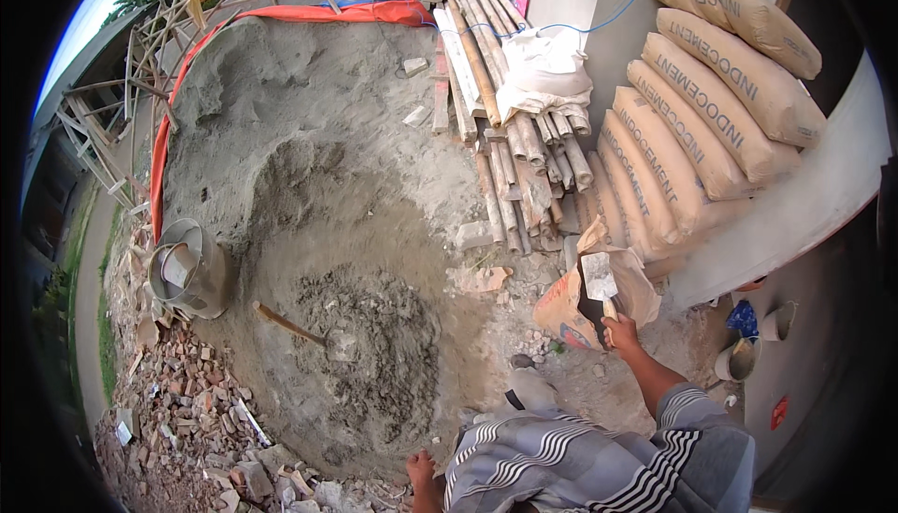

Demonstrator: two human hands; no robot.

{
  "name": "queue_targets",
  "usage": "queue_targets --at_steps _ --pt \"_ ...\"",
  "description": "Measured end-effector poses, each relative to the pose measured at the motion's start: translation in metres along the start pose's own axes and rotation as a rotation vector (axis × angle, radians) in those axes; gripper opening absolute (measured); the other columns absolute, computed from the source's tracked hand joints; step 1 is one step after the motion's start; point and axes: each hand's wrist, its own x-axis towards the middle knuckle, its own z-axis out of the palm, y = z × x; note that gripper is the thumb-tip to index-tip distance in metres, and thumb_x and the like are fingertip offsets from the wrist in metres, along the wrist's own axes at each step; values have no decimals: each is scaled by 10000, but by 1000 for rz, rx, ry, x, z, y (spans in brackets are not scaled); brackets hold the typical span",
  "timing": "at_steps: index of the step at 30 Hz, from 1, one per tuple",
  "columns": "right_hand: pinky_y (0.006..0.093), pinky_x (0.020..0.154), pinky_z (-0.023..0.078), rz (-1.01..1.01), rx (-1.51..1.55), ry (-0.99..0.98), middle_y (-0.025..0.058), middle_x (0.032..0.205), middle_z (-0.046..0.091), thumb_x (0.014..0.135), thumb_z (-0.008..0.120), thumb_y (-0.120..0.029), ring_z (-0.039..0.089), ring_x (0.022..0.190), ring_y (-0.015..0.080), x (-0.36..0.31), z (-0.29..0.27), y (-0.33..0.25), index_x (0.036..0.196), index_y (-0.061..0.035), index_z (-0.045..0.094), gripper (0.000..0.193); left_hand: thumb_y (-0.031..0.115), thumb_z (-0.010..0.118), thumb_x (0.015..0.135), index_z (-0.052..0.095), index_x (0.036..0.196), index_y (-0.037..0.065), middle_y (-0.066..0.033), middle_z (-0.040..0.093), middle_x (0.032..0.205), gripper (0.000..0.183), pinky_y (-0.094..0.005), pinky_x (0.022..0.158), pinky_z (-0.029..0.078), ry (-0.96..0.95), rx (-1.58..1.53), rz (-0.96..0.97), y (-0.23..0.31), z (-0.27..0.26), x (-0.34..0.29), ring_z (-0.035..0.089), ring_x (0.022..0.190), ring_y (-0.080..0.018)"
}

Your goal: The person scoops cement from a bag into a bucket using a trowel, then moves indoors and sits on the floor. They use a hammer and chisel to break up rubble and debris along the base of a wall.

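At the near edge of the ground [608, 387], the left hand [421, 468] is hanging low, fingers curled; whether it is holding anything cannot be told. The right hand [619, 332] is grasping a trowel [599, 279] by its handle, its blade pointing away at the mouth of an open paper cement sack [567, 312], seemingly for reaching inside. The sack is sitting mouth upward, probably to avoid spilling; shadow is hiding its contents. Leftward, a wooden handle [290, 323] is slanting from a wet mortar heap [383, 373], presumably for easy reach. At the mix's left edge, a grey bucket [213, 295] is holding something pale, too unclear to name. Beyond the open sack, stacked cement sacks [683, 162] are rising beside bamboo poles [561, 153], which are bearing a white sack [547, 69]. Orange sheeting [365, 14] is edging the far sand heap [309, 73], apparently containing it.
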Motion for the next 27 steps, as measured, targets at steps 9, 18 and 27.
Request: queue_targets --at_steps 9,18,27 --pt "255 363 379 -54 -189 -306 21 598 518 824 643 -169 487 424 109 -23 122 3 915 -41 582 168 255 628 867 599 767 15 -22 567 629 262 -277 522 416 148 -89 75 -51 -38 -17 532 567 -106" --pt "261 389 390 -97 -590 -800 33 650 526 827 679 -218 499 461 111 -62 297 28 1084 -28 593 332 271 617 891 628 934 -6 -66 634 817 280 -264 553 459 267 -264 10 -91 -59 -51 593 665 -137" --pt "282 379 380 -206 -964 -1076 37 610 545 830 685 -203 512 447 115 -170 489 34 1020 12 601 299 253 624 886 580 760 30 -18 567 648 260 -262 534 427 461 -517 -173 -159 -38 -105 524 565 -103"
